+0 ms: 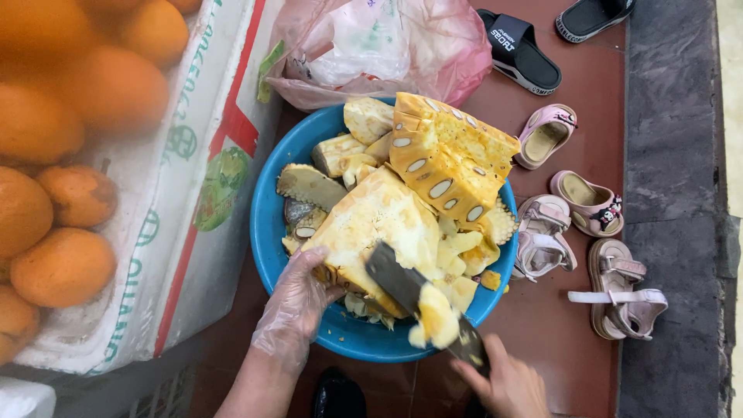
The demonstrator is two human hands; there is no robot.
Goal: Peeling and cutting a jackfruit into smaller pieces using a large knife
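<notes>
Four small sandals (576, 232) beside blue basin (267, 224)

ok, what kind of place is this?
Probably a home entrance or small fruit stall floor: sandals on red tiles, a foam box of oranges, and a blue basin of cut jackfruit.

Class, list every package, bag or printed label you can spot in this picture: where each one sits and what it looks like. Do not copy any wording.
White foam box: left of the blue basin, rectangular, with red stripe and green printed marks, holding orange fruit.
Pink plastic bag: behind the basin, crumpled, translucent, with a clear bag inside.
Black slide sandal: top right on the red floor, white printed label on its strap.
</notes>
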